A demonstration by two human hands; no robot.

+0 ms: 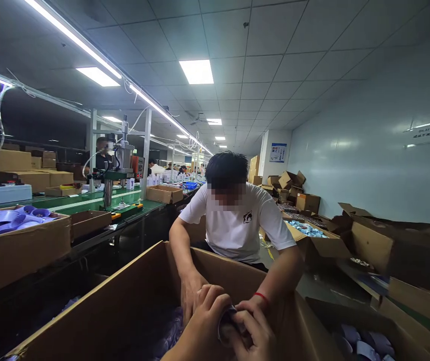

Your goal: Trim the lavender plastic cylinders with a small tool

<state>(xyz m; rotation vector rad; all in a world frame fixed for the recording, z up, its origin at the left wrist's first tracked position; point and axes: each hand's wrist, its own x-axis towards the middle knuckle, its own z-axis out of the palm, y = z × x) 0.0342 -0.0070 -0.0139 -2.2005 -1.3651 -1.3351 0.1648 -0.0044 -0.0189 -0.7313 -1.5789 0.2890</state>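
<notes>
My left hand and my right hand meet at the bottom centre over a large open cardboard box. Both are closed round a small round greyish part, fingers curled over its rim. Pale purple parts lie dim in the bottom of the box. Opposite me a person in a white T-shirt leans over the same box. That person's hands reach down inside it, one wrist with a red string, right behind my own hands.
At left, a box of purple round parts sits beside a green conveyor bench carrying a press machine. Open cartons crowd the right along the wall; one at bottom right holds pale parts. Other workers sit farther back.
</notes>
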